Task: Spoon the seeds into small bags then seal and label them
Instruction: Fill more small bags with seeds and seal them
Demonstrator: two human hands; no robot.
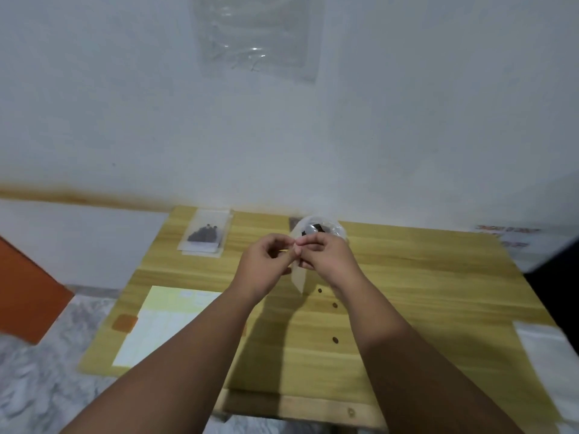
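Left hand [266, 261], right hand [326, 258] pinch thin clear flat bag [298, 277] above wood-grain table [423, 292].

**A small wooden tabletop against a pale wall**

The light wood tabletop [407, 296] stands against a plain whitish wall [125, 104]. A rusty orange stain [78, 195] runs along the wall left of the tabletop. Below it lies grey marbled floor [47, 371], with an orange panel [28, 292] at the far left.
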